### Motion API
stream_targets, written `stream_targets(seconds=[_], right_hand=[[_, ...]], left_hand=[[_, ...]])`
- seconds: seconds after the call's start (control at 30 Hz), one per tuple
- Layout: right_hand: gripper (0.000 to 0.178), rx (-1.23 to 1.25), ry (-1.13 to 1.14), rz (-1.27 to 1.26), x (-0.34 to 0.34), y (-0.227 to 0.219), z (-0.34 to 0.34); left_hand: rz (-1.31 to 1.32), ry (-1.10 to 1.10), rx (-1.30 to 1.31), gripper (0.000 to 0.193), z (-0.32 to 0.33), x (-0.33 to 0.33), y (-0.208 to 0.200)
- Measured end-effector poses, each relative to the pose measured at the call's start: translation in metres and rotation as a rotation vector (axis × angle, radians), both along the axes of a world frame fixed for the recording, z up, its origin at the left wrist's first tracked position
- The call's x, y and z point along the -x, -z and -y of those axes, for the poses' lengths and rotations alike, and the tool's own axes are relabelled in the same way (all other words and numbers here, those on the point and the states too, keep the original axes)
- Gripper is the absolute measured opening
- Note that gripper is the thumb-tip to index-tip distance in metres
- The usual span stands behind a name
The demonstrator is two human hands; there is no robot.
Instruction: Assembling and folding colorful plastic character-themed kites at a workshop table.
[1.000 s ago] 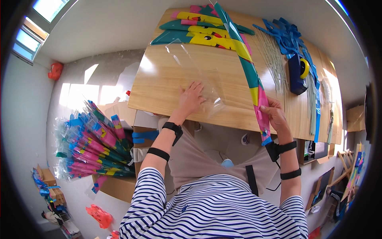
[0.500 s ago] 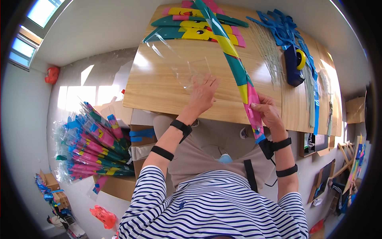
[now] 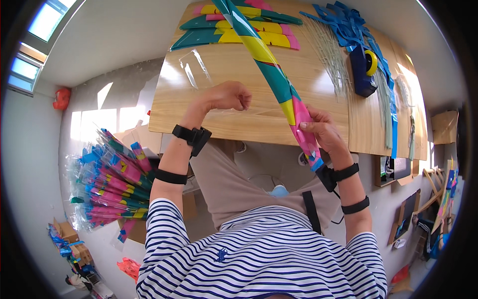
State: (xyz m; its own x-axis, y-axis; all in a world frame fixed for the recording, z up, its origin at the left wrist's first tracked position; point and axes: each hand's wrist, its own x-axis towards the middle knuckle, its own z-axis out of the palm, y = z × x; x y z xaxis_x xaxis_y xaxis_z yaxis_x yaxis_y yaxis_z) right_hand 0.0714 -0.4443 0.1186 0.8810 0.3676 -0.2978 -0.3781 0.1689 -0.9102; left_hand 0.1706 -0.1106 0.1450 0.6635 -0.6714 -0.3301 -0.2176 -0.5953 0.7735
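Far left, beside the person's left knee: a bundle of wrapped multicoloured kites point(image 3: 107, 187) lies on the floor, fanned out, well apart from the wooden table point(image 3: 234, 119). Bare grey floor separates the bundle from the table's left edge.

On the table's left portion, a clear plastic sleeve point(image 3: 191, 72) lies flat, its upper corner near the far edge. Its near end extends under the left hand point(image 3: 226, 97). The left hand is curled, fingers drawn together, pinching the film just inside the table's near edge. Bare wood surrounds the hand on its left and on the near side.

Centre: a folded kite point(image 3: 276, 84), banded teal, yellow and pink, runs diagonally from the far edge of the table to past the near edge, where its pink tip overhangs the person's lap. Flat kite panels point(image 3: 239, 30) in teal, yellow and pink lie along the far edge, partly under the folded kite.

The right hand point(image 3: 318, 132) grips the folded kite at the near edge, fingers closed around the pink section, thumb on top.

Right of centre: a fan of thin rods point(image 3: 331, 55) lies near a blue tape dispenser point(image 3: 362, 72) holding a yellow roll. Blue strips point(image 3: 351, 27) are piled at the far right corner. The right part of the table is crowded; open wood remains between the two hands.
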Motion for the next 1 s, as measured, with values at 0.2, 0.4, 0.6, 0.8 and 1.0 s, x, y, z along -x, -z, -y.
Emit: stream_targets(seconds=[0.2,0.4,0.6,0.8,1.0], right_hand=[[0.035,0.036,-0.068,0.189,-0.002,-0.007,0.015],[0.023,0.163,-0.198,0.344,-0.014,0.000,-0.006],[0.024,0.355,-0.315,0.482,-0.030,0.015,-0.029],[0.022,0.405,-0.228,0.124,-0.024,0.021,-0.021],[0.022,0.155,-0.022,-0.071,-0.021,0.038,-0.012]], left_hand=[[-0.099,0.141,-0.026,0.014,0.023,-0.012,0.007],[0.054,-0.049,0.081,0.034,0.019,0.007,-0.017],[-0.132,0.122,0.700,0.044,-0.034,-0.009,0.089],[0.075,-0.133,0.120,0.042,-0.011,0.017,0.051],[0.552,-0.631,-0.363,0.073,-0.024,0.029,0.110]])
